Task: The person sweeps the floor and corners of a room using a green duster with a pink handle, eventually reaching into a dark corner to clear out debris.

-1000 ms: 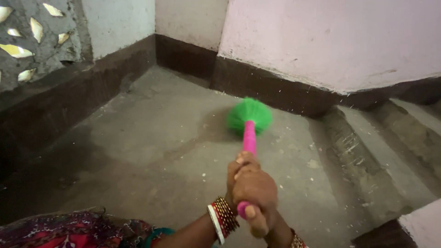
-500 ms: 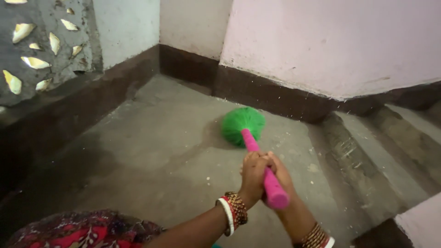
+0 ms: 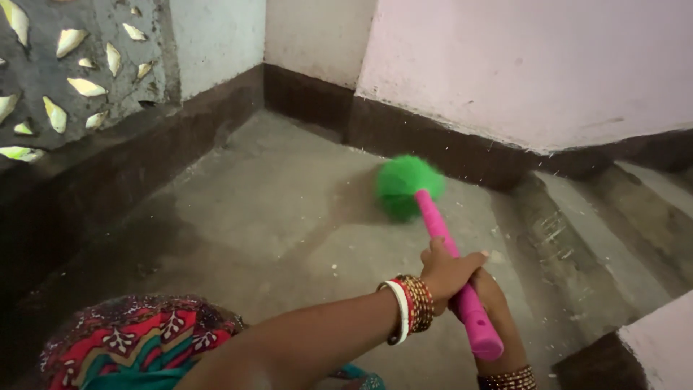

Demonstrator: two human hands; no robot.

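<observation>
A broom with a pink handle and a green bristle head rests its head on the grey concrete floor near the dark wall base. My left hand, with red, white and gold bangles at the wrist, grips the handle from above. Under and behind it my right hand holds the handle's lower end, partly hidden by the left hand.
Dark skirting runs along the pink wall and the left wall. Concrete steps rise at the right, with a white ledge corner at the lower right. Patterned red cloth covers my knee at the bottom left.
The broom head has swept back and forth across the floor, ending slightly farther right near the wall base. Both hands kept their grip on the handle.
</observation>
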